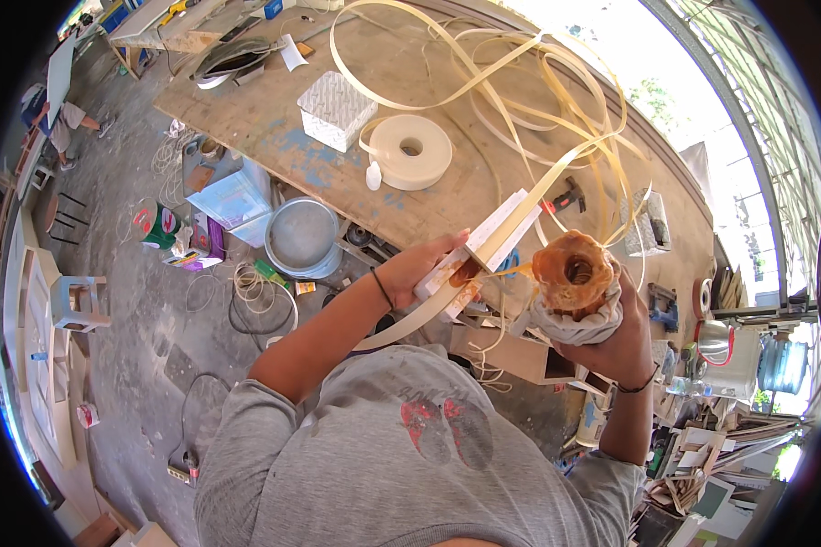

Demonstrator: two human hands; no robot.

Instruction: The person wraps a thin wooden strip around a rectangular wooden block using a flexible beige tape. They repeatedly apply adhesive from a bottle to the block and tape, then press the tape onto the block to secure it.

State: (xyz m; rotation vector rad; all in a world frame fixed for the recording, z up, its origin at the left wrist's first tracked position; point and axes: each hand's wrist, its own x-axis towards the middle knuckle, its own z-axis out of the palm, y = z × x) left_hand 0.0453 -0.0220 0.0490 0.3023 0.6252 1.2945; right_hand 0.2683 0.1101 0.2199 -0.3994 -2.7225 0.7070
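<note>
My left hand (425, 264) grips a narrow white trough (514, 206) with brown glue smears at its near end. A pale edge-banding strip (409, 321) runs through the trough and trails down toward my shirt. In my right hand (631, 339) is a container crusted with amber glue (570, 255), its dark round mouth facing up. Greyish wrapping (575, 321) surrounds its lower part, where my fingers are mostly hidden. The container is just right of the trough's near end, tilted slightly toward it, with a thin yellowish strand between them.
On the wooden table (265, 137) are looped strips (483, 82), a tape roll (410, 152), a white patterned block (337, 109) and a red-headed hammer (564, 198). A bucket (303, 239) and blue bin (233, 196) stand left. Cables lie on the floor; another person (59, 118) is far left.
</note>
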